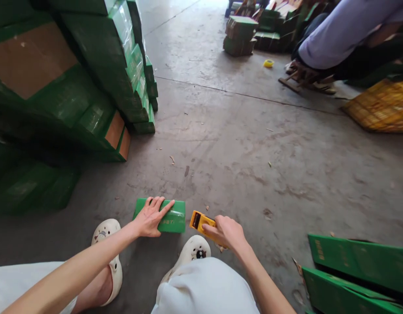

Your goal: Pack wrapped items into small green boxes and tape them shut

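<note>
My left hand (152, 216) lies across a small green box (178, 216) on the floor between my feet. Its fingers spread over the top to the far edge, and the thumb is at the near edge. My right hand (228, 231) is closed around a yellow handheld tool (204, 222) with a dark opening at its front end; I cannot make out its exact kind. The tool points left, just right of the box and apart from it. Clear tape shines on the box's right part.
Stacked green cartons (90, 48) rise at the left. Flat green cardboard pieces (358, 257) lie at the lower right. A crouching person's sleeve (345, 30), a yellow crate (381, 107), a yellow tape roll (268, 63) and taped green bundles (240, 35) are farther off.
</note>
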`<move>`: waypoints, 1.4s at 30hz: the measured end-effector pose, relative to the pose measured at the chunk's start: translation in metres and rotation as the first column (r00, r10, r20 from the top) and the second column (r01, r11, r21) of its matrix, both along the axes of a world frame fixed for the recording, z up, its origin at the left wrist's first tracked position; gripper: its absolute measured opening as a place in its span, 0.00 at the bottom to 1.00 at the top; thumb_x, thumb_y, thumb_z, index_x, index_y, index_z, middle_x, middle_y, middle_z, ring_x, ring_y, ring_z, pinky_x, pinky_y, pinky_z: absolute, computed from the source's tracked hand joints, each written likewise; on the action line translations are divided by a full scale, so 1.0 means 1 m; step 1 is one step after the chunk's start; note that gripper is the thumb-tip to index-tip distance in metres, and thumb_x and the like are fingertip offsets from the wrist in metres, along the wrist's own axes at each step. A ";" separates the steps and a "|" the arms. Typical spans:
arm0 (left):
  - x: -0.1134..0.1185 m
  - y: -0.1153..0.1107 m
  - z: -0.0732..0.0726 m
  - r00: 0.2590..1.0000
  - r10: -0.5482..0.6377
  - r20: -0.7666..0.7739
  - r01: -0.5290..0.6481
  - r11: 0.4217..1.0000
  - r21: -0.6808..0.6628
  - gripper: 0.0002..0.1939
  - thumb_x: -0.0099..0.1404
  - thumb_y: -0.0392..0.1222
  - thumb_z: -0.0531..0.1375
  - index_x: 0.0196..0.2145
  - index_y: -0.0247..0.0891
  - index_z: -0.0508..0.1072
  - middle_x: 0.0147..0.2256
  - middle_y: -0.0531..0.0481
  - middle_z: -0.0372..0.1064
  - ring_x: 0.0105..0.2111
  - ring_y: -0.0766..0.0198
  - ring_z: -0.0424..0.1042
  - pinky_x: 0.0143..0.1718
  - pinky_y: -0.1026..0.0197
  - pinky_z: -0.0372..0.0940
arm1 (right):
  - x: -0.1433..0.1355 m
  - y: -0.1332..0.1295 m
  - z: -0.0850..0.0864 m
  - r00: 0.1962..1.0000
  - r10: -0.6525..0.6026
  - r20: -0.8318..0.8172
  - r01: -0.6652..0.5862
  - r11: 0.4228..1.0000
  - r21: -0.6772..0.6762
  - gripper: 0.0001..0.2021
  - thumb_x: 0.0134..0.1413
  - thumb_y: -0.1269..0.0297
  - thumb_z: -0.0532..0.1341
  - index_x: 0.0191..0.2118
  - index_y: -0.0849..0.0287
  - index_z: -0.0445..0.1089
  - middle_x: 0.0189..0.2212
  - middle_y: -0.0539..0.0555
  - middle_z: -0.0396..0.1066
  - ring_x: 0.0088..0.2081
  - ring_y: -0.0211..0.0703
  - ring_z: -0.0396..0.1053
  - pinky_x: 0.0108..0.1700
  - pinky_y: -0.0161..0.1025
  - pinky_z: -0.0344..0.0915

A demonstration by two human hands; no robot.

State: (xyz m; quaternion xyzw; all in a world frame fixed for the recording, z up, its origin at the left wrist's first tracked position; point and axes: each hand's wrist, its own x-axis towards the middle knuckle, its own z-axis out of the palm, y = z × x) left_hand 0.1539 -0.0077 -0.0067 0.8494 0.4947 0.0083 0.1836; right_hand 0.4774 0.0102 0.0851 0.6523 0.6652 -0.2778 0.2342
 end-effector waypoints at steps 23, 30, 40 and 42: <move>0.024 -0.031 0.036 -0.075 0.988 0.137 0.310 0.153 -0.938 0.21 0.59 0.46 0.76 0.47 0.37 0.78 0.39 0.46 0.79 0.36 0.63 0.78 0.37 0.62 0.71 | -0.034 0.030 0.037 0.746 -0.104 -0.658 -0.072 0.970 -0.234 0.23 0.53 0.41 0.64 0.27 0.57 0.61 0.22 0.44 0.58 0.25 0.34 0.54 0.23 0.33 0.47; 0.023 -0.031 0.034 -0.120 0.988 0.096 0.361 0.133 -0.923 0.23 0.58 0.52 0.76 0.46 0.37 0.79 0.39 0.46 0.78 0.34 0.63 0.78 0.34 0.64 0.70 | -0.039 0.035 0.029 0.724 -0.144 -0.674 -0.093 0.949 -0.302 0.26 0.51 0.37 0.65 0.29 0.58 0.63 0.23 0.45 0.60 0.25 0.33 0.54 0.24 0.32 0.47; 0.017 -0.029 0.028 -0.169 0.981 0.091 0.329 0.143 -0.933 0.21 0.56 0.44 0.78 0.42 0.35 0.78 0.36 0.48 0.77 0.33 0.65 0.77 0.32 0.65 0.72 | -0.036 0.033 0.020 0.673 -0.229 -0.703 -0.065 0.929 -0.365 0.25 0.53 0.39 0.66 0.32 0.60 0.66 0.24 0.46 0.60 0.25 0.33 0.55 0.24 0.32 0.48; 0.021 -0.030 0.025 -0.167 0.980 0.111 0.321 0.161 -0.933 0.23 0.53 0.42 0.79 0.42 0.35 0.78 0.34 0.50 0.77 0.31 0.66 0.77 0.32 0.65 0.72 | -0.036 0.031 0.018 0.672 -0.222 -0.707 -0.070 0.931 -0.359 0.25 0.54 0.39 0.66 0.32 0.60 0.66 0.24 0.46 0.61 0.25 0.34 0.55 0.24 0.32 0.48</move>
